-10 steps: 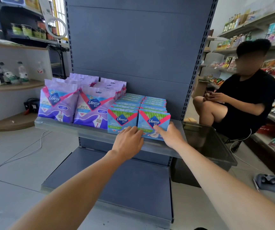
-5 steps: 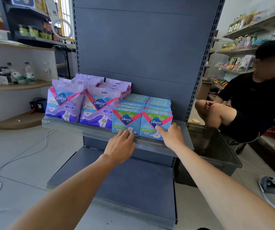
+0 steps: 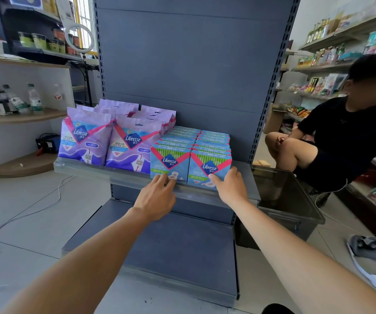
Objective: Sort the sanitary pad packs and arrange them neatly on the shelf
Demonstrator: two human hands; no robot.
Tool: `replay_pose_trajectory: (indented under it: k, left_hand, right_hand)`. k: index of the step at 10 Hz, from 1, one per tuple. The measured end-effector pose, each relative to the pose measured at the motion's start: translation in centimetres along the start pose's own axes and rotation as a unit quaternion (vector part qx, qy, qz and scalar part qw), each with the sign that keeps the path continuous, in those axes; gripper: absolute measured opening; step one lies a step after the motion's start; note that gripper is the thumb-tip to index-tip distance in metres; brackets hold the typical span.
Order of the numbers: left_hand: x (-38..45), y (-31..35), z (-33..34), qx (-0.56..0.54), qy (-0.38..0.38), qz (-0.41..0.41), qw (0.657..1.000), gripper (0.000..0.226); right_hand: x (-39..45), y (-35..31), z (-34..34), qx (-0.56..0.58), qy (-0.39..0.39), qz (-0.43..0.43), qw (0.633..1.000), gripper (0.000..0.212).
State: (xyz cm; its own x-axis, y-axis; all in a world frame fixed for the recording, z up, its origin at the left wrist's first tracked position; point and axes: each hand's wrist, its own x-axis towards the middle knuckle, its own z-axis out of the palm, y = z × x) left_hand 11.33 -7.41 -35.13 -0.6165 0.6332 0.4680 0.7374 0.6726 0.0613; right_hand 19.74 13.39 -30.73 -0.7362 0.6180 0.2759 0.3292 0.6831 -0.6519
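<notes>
Left hand [image 3: 157,199] slid leftward from gap between two front blue Libresse sanitary pad packs [image 3: 190,166]; fingers [image 3: 163,179] now at lower edge of left front pack. Right hand [image 3: 230,189] barely shifted along right front pack's lower edge. Seated person in black shirt [image 3: 341,134] lowered hands toward knee.

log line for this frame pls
phase: aligning | left hand: touching left blue pack | right hand: touching right blue pack | purple packs: left on shelf
</notes>
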Motion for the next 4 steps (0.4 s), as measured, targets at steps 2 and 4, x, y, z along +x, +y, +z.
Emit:
replay_pose_trajectory:
  k: [2,4]
  left_hand:
    - [-0.4,-0.1,-0.5,0.000,-0.023,0.002,1.000,0.040]
    - [-0.4,-0.7,-1.3,0.001,-0.040,0.018,0.999,0.035]
  right_hand:
    - [-2.4,0.3,-0.7,-0.074,0.101,-0.011,0.992,0.054]
    - [-4.8,0.1,-1.3,-0.139,0.155,-0.141,0.968,0.046]
